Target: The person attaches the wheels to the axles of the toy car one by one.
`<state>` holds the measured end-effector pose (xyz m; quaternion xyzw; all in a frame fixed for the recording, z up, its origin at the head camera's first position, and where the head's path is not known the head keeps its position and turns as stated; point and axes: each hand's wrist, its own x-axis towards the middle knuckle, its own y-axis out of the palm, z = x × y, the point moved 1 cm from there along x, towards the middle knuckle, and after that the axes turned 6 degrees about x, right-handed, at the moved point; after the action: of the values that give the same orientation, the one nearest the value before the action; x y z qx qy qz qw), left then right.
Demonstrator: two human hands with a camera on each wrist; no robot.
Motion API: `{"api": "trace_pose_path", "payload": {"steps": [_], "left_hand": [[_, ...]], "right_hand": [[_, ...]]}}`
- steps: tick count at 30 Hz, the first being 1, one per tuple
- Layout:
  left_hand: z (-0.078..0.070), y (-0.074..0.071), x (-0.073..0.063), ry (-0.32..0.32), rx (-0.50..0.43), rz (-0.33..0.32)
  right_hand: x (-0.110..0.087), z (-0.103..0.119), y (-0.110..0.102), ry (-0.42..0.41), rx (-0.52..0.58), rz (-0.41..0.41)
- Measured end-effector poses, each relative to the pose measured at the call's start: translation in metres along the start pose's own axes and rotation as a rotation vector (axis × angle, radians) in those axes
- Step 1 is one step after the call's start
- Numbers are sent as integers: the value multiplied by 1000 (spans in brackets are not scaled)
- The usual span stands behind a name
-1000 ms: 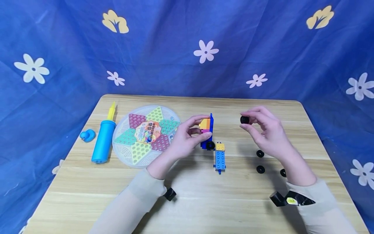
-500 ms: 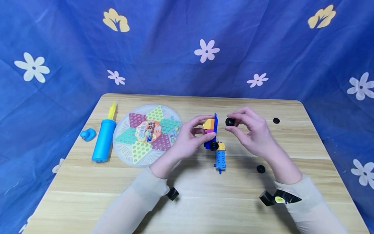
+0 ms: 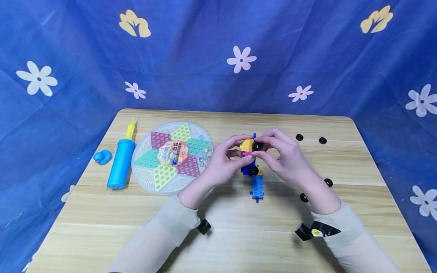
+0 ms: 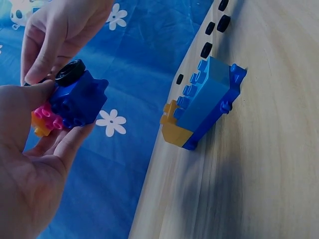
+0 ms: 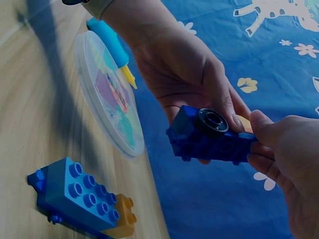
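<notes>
Above the table, my left hand (image 3: 222, 163) grips a toy brick car (image 5: 219, 148) with a dark blue base and pink, orange and yellow bricks. One black wheel (image 3: 253, 171) sits on the car's side near one end. My right hand (image 3: 286, 155) pinches another black wheel (image 3: 257, 146) against the same side, near the far end. In the right wrist view my fingers hide that wheel, so I cannot tell how it seats. Just below stands a second brick car (image 4: 204, 99) on the table, with light blue and yellow-orange bricks on a dark blue base; no wheels show on it.
Several loose black wheels, one of them a wheel (image 3: 322, 140) at the back, lie on the right of the wooden table (image 3: 259, 235). A round Chinese checkers board (image 3: 160, 151), a blue hand pump (image 3: 121, 163) and a blue rubber duck (image 3: 102, 157) occupy the left.
My right hand has moved left, bringing the pinched wheel from apart to against the car's side. The left hand and car have shifted slightly right. Loose wheels behind the right arm have come into view.
</notes>
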<state>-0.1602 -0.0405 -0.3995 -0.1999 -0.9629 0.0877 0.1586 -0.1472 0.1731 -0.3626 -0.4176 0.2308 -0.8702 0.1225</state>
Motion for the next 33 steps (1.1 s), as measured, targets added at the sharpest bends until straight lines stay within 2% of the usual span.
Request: {"api": "trace_pose_path", "payload": {"steps": [9,14,21,33], "left_hand": [[1,1,-1,24,59,3],[0,1,-2,20,74,5],[0,1,-4,22,73,7],[4,2,-4,16,26,41]], "right_hand": [[-1,0,6,36,21,-71],[-2,-2,7,20,28,-94],[-2,-3,9,47,58,-76],[-5,-7,14,49,86,-112]]}}
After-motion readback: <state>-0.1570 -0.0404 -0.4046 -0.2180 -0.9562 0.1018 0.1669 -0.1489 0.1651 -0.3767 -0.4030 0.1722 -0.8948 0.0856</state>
